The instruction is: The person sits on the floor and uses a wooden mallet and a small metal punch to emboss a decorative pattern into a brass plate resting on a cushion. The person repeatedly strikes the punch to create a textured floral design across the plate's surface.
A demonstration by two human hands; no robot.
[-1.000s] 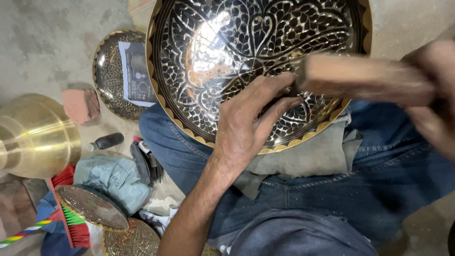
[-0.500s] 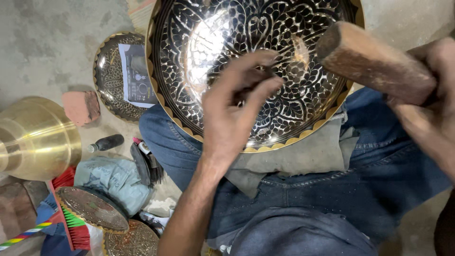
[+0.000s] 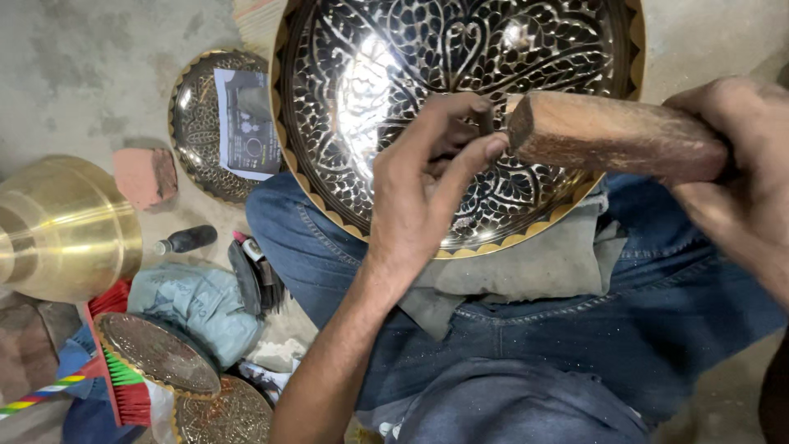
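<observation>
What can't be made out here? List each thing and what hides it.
- Small dark metal punch, head view: left hand wraps it, tip hidden.
- Brown wooden mallet block: right hand covers its far end.
- Large engraved black-and-silver brass tray: top cut by frame edge.
- Paper sheet on small engraved plate: print too small.

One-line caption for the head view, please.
Left hand pinches a small chisel on an engraved metal bowl; right hand holds a wooden mallet at it.
</observation>
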